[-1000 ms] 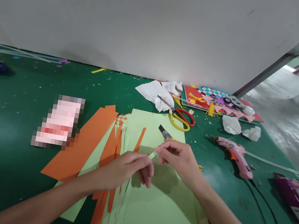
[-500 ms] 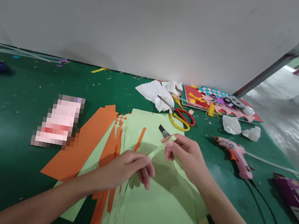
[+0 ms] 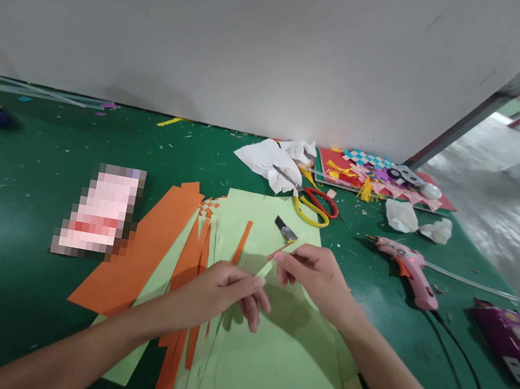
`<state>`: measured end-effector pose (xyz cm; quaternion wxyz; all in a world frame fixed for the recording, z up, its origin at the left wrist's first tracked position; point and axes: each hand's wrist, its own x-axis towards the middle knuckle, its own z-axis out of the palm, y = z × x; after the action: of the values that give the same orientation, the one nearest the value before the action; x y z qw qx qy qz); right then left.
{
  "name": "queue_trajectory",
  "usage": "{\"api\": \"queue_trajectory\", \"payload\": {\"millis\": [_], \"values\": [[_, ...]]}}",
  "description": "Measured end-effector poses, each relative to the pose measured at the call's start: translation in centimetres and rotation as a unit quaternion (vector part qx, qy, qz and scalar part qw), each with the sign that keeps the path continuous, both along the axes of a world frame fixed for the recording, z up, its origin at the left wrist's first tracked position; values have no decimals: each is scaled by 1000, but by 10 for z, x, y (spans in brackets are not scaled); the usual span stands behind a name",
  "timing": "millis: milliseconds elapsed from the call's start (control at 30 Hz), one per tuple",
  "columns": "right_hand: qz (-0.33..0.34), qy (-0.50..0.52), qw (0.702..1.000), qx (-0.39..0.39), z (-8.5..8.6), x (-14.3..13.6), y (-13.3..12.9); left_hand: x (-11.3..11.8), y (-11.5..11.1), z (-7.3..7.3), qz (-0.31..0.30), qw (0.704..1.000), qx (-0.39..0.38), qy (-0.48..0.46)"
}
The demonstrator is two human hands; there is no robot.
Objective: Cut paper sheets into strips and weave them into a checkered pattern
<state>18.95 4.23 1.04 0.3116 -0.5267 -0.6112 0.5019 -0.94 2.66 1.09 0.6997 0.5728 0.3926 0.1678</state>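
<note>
A narrow light green paper strip [image 3: 265, 269] is pinched between my two hands above a stack of light green paper [image 3: 279, 372]. My left hand [image 3: 235, 291] grips its lower end between thumb and forefinger, the other fingers loosely curled. Higher up and to the right, my right hand [image 3: 310, 269] pinches the strip near its upper part. Just beyond the right fingers lies a utility knife [image 3: 286, 230], its lower end partly hidden. One orange strip [image 3: 242, 242] rests on the green paper, and more orange strips [image 3: 187, 262] lie left of my left hand.
Red-and-yellow-handled scissors [image 3: 313, 205] lie at the paper's far edge beside white crumpled paper [image 3: 268, 161]. A pink glue gun [image 3: 408, 267] with a cord is on the right, near a purple device [image 3: 508, 342]. Orange sheets [image 3: 144, 248] and a blurred pink object [image 3: 103, 210] sit left.
My right hand has slid down and left along the green strip, closer to my left hand. More of the utility knife now shows. The left hand has barely moved.
</note>
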Motion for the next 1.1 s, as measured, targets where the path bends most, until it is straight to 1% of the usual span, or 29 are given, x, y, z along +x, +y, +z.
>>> {"api": "queue_trajectory", "payload": {"millis": [233, 400, 700, 867, 967, 1100], "values": [[-6, 24, 1000, 1, -1, 0, 1, 1, 0, -2, 3, 1000, 11, 13], [-7, 38, 999, 6, 3, 0, 2, 0, 0, -2, 3, 999, 18, 27], [-7, 50, 999, 7, 4, -1, 2, -1, 0, -3, 2, 997, 58, 50], [-7, 57, 998, 9, 5, -1, 2, -1, 0, -2, 9, 998, 42, 47], [-9, 60, 998, 12, 5, -1, 2, -1, 0, -1, 1, 999, 31, 39], [-9, 74, 997, 12, 5, -1, 2, -1, 0, -1, -3, 999, 37, 37]]}}
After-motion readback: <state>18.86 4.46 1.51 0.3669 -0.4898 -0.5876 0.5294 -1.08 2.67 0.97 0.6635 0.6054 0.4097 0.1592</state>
